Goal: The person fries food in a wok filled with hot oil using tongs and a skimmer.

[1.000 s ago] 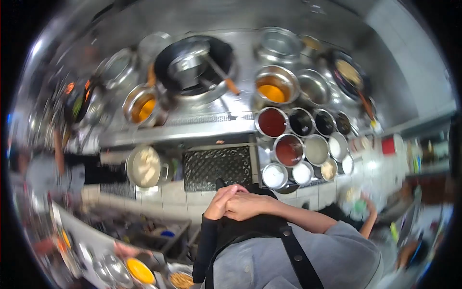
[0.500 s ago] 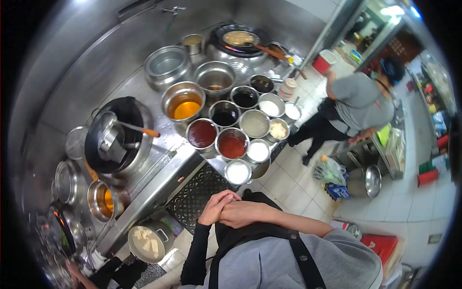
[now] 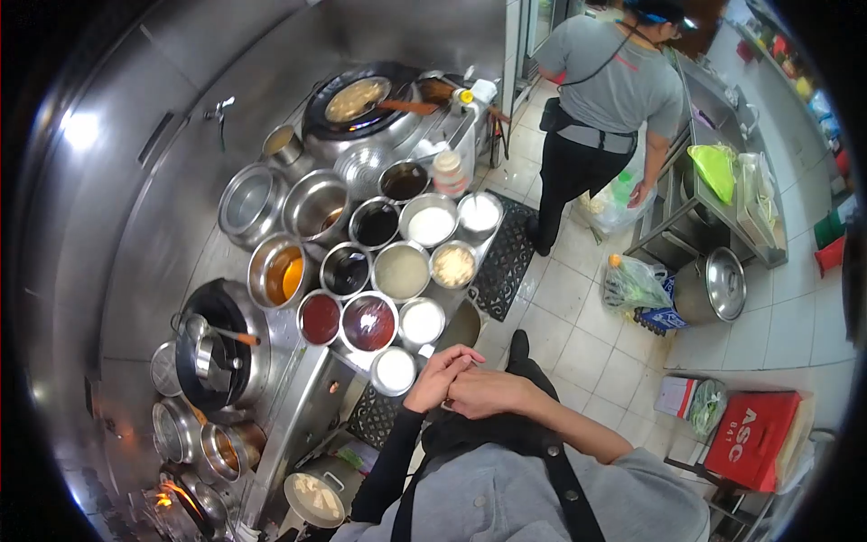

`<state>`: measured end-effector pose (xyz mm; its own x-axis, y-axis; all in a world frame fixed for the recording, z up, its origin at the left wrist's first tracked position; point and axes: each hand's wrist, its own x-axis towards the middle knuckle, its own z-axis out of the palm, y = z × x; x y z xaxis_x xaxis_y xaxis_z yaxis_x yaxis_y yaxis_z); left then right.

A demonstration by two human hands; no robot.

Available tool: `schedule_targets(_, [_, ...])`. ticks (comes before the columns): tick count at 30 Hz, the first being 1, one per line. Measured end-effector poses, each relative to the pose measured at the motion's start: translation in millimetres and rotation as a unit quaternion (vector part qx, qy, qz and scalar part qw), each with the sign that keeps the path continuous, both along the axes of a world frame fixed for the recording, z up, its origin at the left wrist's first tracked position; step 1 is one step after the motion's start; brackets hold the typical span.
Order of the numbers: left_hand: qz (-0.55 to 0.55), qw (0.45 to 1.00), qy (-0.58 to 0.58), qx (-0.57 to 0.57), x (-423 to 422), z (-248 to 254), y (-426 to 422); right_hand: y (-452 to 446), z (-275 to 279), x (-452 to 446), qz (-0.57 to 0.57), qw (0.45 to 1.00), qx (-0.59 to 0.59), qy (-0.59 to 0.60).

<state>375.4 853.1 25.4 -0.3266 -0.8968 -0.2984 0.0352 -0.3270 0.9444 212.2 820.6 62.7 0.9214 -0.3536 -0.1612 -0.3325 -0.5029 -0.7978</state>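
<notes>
My left hand (image 3: 438, 379), in a black sleeve, is clasped with my right hand (image 3: 489, 394) in front of my black apron (image 3: 488, 435). The fingers of both hands are closed against each other, and no tool shows in them. Nearest to them is a steel pot of white powder (image 3: 395, 370) on the counter corner. Beside it stand a second white-filled pot (image 3: 422, 322), a pot of red sauce (image 3: 369, 323), a pot of dark liquid (image 3: 347, 269) and a pot of chopped pale pieces (image 3: 453, 266).
A wok (image 3: 215, 357) with a ladle sits at left; a flame (image 3: 176, 497) burns below it. A strainer with food (image 3: 357, 99) rests over the back wok. A co-worker (image 3: 614, 81) stands by a plastic bag (image 3: 623, 203). A lidded pot (image 3: 713, 287) and red bag (image 3: 750, 440) are at right.
My view has swung right, so the pots appear further left. The co-worker now stands with their back to me, one hand at a plastic bag. My hands stay clasped.
</notes>
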Motion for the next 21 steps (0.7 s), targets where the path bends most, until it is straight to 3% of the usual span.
schedule_targets(5, [0.040,0.994,0.072,0.069,-111,-3,-95,-71,-31,-103,-0.080,0.996,-0.030,-0.007])
schedule_targets(9, [-0.028,0.999,0.023,-0.008,-180,13,-167,-113,3,-176,-0.173,0.978,-0.041,0.107])
schedule_targets(14, [-0.055,0.990,0.049,-0.117,-223,22,-273,-147,-8,-230,-0.222,0.969,-0.057,0.089])
schedule_targets(18, [0.122,0.979,0.079,-0.144,-203,38,-376,-176,-3,-244,-0.226,0.966,-0.015,0.125])
schedule_targets(20, [0.261,0.940,0.173,-0.136,-158,13,-441,-191,-2,-250,-0.213,0.969,0.007,0.127])
schedule_targets(21, [0.338,0.903,0.261,-0.052,-114,-15,-480,-199,-2,-253,-0.204,0.970,0.016,0.128])
